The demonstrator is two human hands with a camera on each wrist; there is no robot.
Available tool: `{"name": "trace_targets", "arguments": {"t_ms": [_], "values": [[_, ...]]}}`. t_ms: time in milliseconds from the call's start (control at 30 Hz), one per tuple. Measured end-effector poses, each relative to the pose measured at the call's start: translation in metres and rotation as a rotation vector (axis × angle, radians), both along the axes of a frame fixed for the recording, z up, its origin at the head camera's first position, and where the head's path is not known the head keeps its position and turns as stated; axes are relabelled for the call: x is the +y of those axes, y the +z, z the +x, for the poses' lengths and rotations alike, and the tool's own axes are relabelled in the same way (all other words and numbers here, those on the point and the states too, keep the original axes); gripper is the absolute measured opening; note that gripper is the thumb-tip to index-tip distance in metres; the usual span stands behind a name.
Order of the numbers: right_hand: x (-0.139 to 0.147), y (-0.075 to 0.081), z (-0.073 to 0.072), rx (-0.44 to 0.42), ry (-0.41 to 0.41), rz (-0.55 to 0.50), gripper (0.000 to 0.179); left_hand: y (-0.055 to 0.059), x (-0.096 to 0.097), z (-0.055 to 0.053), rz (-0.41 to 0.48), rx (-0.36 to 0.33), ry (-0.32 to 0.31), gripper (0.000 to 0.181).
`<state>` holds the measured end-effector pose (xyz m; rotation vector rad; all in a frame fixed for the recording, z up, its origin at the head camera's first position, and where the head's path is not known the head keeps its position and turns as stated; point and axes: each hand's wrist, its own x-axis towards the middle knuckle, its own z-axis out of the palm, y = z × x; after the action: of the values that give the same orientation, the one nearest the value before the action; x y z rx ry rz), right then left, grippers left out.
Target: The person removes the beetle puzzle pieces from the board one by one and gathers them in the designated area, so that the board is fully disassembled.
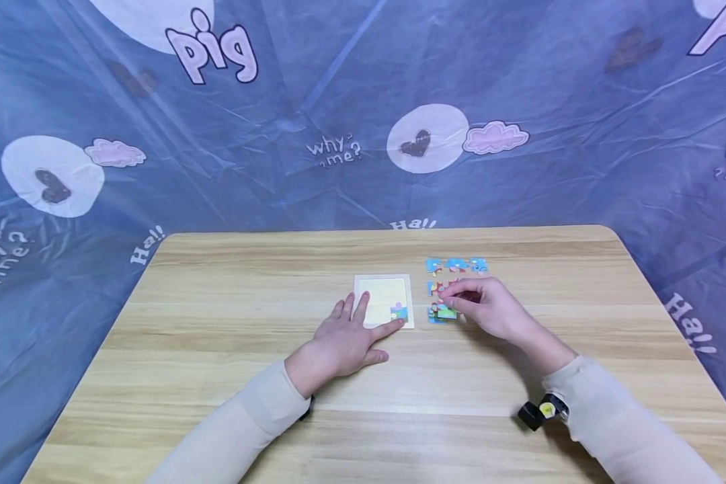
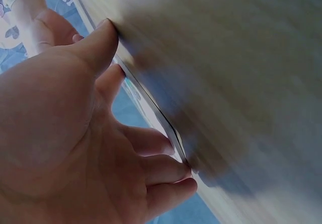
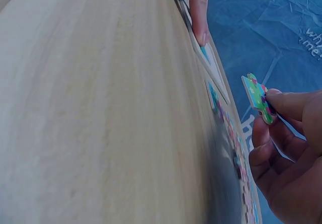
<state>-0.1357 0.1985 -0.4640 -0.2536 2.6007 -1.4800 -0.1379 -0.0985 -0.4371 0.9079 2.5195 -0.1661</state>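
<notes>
My right hand (image 1: 490, 310) pinches a green jigsaw piece (image 3: 257, 95) between thumb and fingertips, lifted above the table beside the loose pieces. Spread over the near edge of a pale puzzle frame (image 1: 382, 277) lies my left hand (image 1: 346, 341), its fingers straight. One of its fingers touches a fitted jigsaw piece (image 1: 398, 313) in the frame's near right corner. Loose jigsaw pieces (image 1: 456, 264), blue and red, lie in rows to the right of the frame, partly hidden by my right hand. In the left wrist view, fingertips of the left hand (image 2: 126, 133) meet the frame's edge.
The wooden table (image 1: 218, 302) has light grain and a rounded far edge. Behind it hangs a blue printed cloth (image 1: 339, 81). A black wrist device (image 1: 541, 411) sits by the right sleeve.
</notes>
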Motion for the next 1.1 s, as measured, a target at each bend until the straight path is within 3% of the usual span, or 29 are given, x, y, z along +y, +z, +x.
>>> {"name": "trace_targets", "arguments": {"t_ms": [600,1100], "values": [[0.018,-0.01,0.01,0.031,-0.02,0.107,0.011,0.001,0.001,0.0,-0.009,0.018,-0.007,0.062],[0.014,-0.017,0.009,0.131,-0.049,0.209,0.011,0.001,0.0,0.0,-0.011,0.032,-0.009,0.062]]}}
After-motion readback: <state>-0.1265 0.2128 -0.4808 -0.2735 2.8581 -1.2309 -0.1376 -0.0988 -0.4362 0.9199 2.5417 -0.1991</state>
